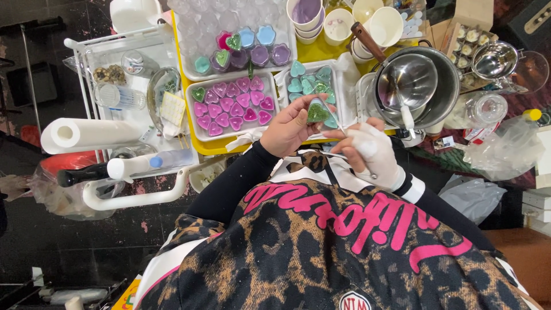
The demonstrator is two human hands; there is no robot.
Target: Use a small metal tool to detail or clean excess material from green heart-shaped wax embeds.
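My left hand (290,129) holds a small heart-shaped container of green glittery wax (317,112), tilted up just above the table's near edge. My right hand (370,150), wrapped in a white glove, pinches a thin stick (338,124) whose tip touches the green heart. Directly behind the hands is a white tray with teal hearts (310,80). To its left, another white tray (191,115) carries several pink hearts and one green heart.
All trays rest on a yellow tray (321,53). A steel pot (445,92) with a ladle (404,80) stands right, cups (304,14) behind, and empty clear heart containers (229,23) at the back. On the left, a white cart (132,198) carries a paper roll (92,135).
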